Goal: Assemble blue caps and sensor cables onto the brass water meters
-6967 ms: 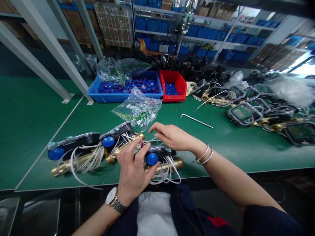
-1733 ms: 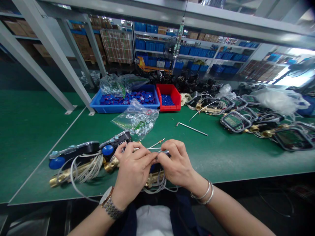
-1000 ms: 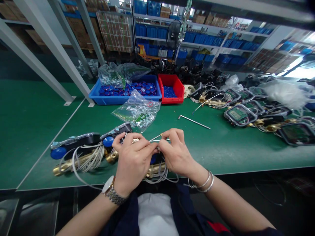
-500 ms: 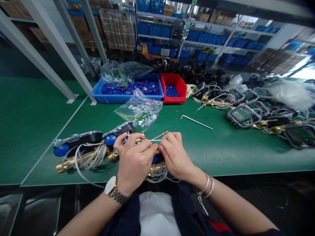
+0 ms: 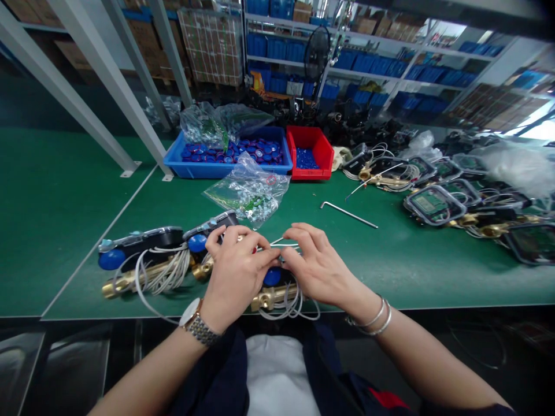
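Note:
My left hand and my right hand meet over a meter with a brass pipe body, a blue round cap and looped grey cable. Thumb and forefinger of each hand are pinched at a tiny part above the cap, too small and covered to name. Pale wires run between the hands. To the left of my left hand lie two similar meters, the outer one with a blue cap, a brass body and coiled cable.
A bag of small pale-blue parts lies beyond my hands, before a blue bin of blue discs and a red bin of small blue pieces. A hex key rests right of them. Several meters crowd the right side.
The right hand's fingers have lifted and spread a little, its thumb and forefinger staying near the left fingertips. More of the blue cap and brass body shows between the hands.

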Demonstrator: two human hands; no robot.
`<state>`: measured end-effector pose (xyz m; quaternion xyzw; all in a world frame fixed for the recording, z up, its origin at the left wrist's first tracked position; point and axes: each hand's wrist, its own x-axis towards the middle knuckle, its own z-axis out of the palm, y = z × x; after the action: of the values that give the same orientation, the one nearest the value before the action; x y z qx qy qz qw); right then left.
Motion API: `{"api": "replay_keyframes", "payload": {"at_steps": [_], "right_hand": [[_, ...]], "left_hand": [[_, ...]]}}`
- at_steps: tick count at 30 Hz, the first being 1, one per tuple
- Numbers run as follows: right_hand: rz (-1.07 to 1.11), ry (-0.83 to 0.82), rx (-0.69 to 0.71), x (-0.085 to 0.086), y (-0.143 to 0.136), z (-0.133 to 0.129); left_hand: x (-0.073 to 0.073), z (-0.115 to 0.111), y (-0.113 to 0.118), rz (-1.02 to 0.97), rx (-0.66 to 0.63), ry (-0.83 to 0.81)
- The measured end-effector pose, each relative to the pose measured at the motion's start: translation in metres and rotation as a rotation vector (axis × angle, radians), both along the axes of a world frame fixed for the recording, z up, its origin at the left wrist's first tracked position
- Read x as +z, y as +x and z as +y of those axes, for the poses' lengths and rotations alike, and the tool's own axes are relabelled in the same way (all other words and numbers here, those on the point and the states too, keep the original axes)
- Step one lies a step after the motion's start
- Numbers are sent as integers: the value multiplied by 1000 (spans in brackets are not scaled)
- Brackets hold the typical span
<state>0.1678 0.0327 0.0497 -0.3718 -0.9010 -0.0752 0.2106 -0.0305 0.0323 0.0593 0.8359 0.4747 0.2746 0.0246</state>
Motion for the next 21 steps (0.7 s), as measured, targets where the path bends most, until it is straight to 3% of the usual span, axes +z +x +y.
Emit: {"api": "replay_keyframes", "payload": {"at_steps": [4,8,11,14,16,21], "right_hand": [[-31,32,9,-3,-2,3],[119,-175,-91,-2,-5,2],[359,-356,-143,-4,11,5],[567,-528,-296,-16,34,7],[570,-698,-374,-29,44,6],[607,-985,-465,-54,43,-2]], "left_hand": [[-2,3,2,-66,32,6],[-7,-2,3,-128,22,-43],[-14,-11,-5,-234,-23,-137],[-29,-27,-15,-296,82,-136],[-40,-39,-20,-257,155,-174],[-55,-50,-20,-52,170,-463]]}}
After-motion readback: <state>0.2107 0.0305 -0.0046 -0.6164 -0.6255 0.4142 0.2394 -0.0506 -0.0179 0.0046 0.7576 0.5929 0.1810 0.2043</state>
